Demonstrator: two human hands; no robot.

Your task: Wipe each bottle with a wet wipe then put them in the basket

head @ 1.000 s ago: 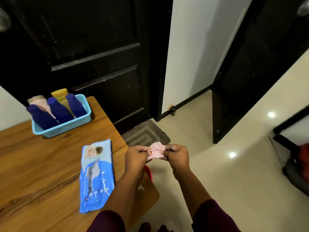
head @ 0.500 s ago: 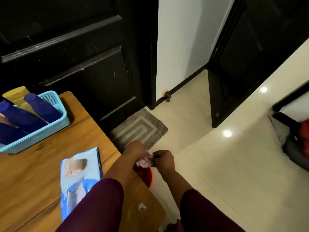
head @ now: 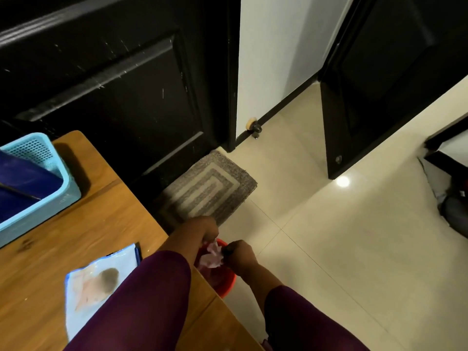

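Beyond and to the right of both hands, pale floor (head: pixel 329 249) is stretching away open, with a grey mat (head: pixel 210 191) lying just past the left hand at the foot of a black door (head: pixel 126 97). Left of the hands, the wooden counter (head: pixel 101 219) is filling the lower left of the view, and its angled edge is running right beside the left forearm. Well off to the left of the left hand, the blue basket (head: pixel 50 206) is sitting on the counter's far side. Dark blue bottles (head: pixel 25 183) are leaning inside it, their long axes slanting across it. The frame is cutting the basket off, so I cannot tell how many it is holding. No bottle is showing on the bare wood.

Just left of the left sleeve and partly hidden by it, a packet of wipes (head: pixel 101 279) is lying flat. Directly beneath the hands, tucked against the counter edge, a red bin (head: pixel 225 285) is standing on the floor with its mouth facing up.

The left hand (head: pixel 200 229) and right hand (head: pixel 240 254) are meeting over the bin with fingers curled. Both are pinching a crumpled pink wipe (head: pixel 214 257), which is hanging right above the bin's mouth. By the look of it, the wipe is being thrown away and needs only a straight drop. The counter edge is crowding the left side, while the right is offering free room. For any reach back to the basket, the left hand is the nearer one.
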